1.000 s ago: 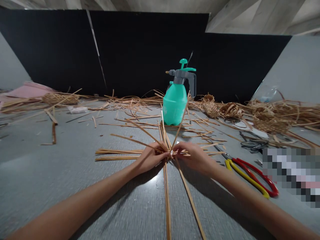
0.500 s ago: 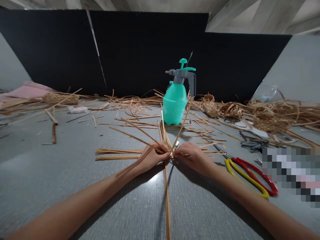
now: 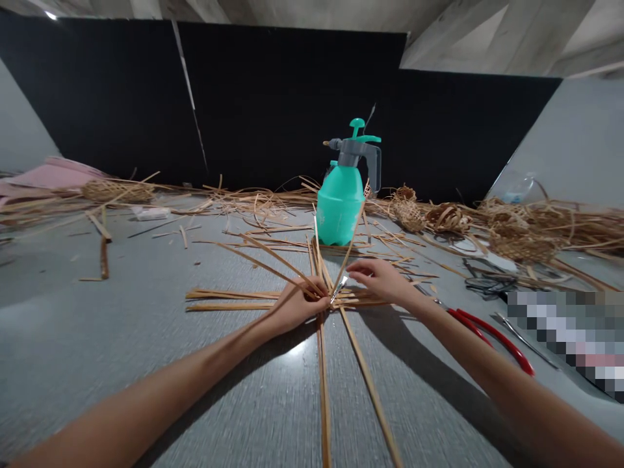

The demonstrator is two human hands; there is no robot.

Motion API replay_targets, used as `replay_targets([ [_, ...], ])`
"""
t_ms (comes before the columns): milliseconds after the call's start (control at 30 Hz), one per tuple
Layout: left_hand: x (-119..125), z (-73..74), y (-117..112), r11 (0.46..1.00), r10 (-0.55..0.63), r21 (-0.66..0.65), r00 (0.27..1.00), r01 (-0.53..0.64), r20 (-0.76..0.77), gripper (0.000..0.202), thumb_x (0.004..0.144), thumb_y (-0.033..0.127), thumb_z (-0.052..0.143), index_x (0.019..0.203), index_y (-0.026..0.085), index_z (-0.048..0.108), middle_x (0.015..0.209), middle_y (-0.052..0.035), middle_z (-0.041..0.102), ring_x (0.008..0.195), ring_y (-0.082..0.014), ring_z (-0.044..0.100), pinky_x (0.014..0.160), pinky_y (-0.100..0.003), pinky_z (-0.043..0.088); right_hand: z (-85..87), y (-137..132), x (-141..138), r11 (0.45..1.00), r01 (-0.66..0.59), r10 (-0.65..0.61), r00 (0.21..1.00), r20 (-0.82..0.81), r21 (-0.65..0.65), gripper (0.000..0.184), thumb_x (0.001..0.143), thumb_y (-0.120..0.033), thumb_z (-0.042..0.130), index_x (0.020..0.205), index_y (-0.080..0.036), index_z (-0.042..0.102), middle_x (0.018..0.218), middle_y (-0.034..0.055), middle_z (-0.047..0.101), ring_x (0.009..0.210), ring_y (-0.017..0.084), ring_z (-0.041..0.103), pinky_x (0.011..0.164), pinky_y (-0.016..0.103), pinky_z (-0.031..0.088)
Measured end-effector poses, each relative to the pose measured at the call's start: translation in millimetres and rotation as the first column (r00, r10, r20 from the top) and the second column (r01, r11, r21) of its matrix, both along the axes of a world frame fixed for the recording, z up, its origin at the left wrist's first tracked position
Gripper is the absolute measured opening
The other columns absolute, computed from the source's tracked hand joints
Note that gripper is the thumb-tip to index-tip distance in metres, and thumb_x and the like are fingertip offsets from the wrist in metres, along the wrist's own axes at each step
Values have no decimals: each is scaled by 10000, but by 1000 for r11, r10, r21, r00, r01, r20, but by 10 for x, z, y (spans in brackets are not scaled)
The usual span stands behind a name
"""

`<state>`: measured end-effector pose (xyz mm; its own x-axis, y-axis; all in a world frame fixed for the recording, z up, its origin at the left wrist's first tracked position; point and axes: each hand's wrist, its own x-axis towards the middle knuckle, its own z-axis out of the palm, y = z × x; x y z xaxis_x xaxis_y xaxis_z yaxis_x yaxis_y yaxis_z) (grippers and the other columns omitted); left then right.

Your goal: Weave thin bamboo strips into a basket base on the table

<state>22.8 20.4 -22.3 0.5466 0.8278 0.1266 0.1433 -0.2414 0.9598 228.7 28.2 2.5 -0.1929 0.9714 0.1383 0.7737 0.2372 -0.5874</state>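
My left hand (image 3: 301, 304) is closed at the crossing of several flat bamboo-like strips (image 3: 234, 296), pinching them near the middle. The strips fan out to the left, away from me and to the right. Toward me run a pair of strips (image 3: 323, 390) and a single slanting strip (image 3: 370, 383). A small shiny metal clip (image 3: 340, 289) sits at the crossing, just right of my left fingertips. Right of the clip, my right hand (image 3: 377, 279) is raised a little, its fingers partly stretched and apart. Its fingertips are close to the clip and an upright strip (image 3: 351, 247).
Behind the strips stands a green spray bottle (image 3: 340, 205). Red-handled scissors (image 3: 502, 338) lie partly behind my right forearm, beside a thin metal tool (image 3: 526, 339). Woven pieces (image 3: 521, 240) and loose strips cover the back; a pink sheet (image 3: 53, 175) lies far left.
My right hand has lifted off the crossing and moved up and right. A slanting strip now lies toward me, right of the pair. My left hand stays in place.
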Motion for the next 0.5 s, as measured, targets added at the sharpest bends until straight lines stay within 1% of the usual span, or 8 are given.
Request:
replay_targets([
  [33, -8, 4, 1, 1000, 3, 16, 1000, -2, -24, 83, 721, 212, 593, 707, 136, 564, 515, 14, 565, 451, -101, 545, 427, -175, 375, -28, 84, 0, 997, 51, -50, 999, 16, -50, 198, 777, -259, 524, 655, -172, 653, 652, 36, 642, 634, 169, 583, 566, 268, 409],
  [100, -26, 10, 8, 998, 24, 59, 997, -20, -68, 78, 717, 211, 597, 700, 139, 576, 543, 5, 588, 490, -108, 565, 459, -180, 391, -92, 236, -25, 985, 92, -90, 996, 21, -144, 258, 736, -265, 557, 502, -168, 600, 468, 14, 557, 469, 146, 517, 478, 261, 364],
  [167, -38, 16, 13, 996, 35, 90, 995, -26, -93, 83, 716, 219, 600, 697, 140, 585, 561, 4, 597, 513, -112, 568, 476, -184, 396, -128, 342, -60, 972, 94, -98, 995, -6, -217, 249, 682, -239, 598, 443, -174, 574, 391, -4, 505, 398, 126, 467, 431, 250, 337],
  [233, -43, 26, 10, 994, 34, 110, 994, -23, -103, 96, 724, 230, 595, 698, 138, 588, 555, 7, 592, 509, -112, 558, 473, -186, 387, -111, 393, -84, 955, 84, -105, 993, -60, -285, 213, 646, -204, 612, 437, -182, 575, 390, -10, 515, 394, 118, 466, 414, 236, 342],
  [367, -39, 49, -12, 989, 58, 142, 993, -44, -99, 102, 719, 229, 604, 682, 135, 587, 538, 10, 581, 505, -112, 545, 472, -190, 372, 6, 380, -87, 910, 26, -119, 973, -198, -414, 191, 636, -174, 607, 446, -183, 584, 451, 11, 572, 415, 111, 497, 403, 217, 375],
  [433, -36, 51, -18, 991, 51, 130, 994, -38, -93, 100, 714, 225, 609, 679, 134, 587, 543, 4, 588, 511, -118, 552, 479, -196, 379, 41, 358, -82, 888, 11, -145, 956, -257, -460, 155, 628, -154, 615, 477, -184, 595, 477, 11, 587, 425, 109, 511, 410, 211, 396],
  [500, -33, 38, -15, 993, 42, 111, 995, -32, -86, 101, 717, 226, 609, 683, 133, 591, 552, -5, 598, 512, -121, 558, 486, -202, 387, 39, 346, -81, 873, 9, -180, 935, -305, -487, 123, 616, -135, 628, 515, -192, 587, 498, -1, 597, 443, 110, 533, 438, 215, 432],
])
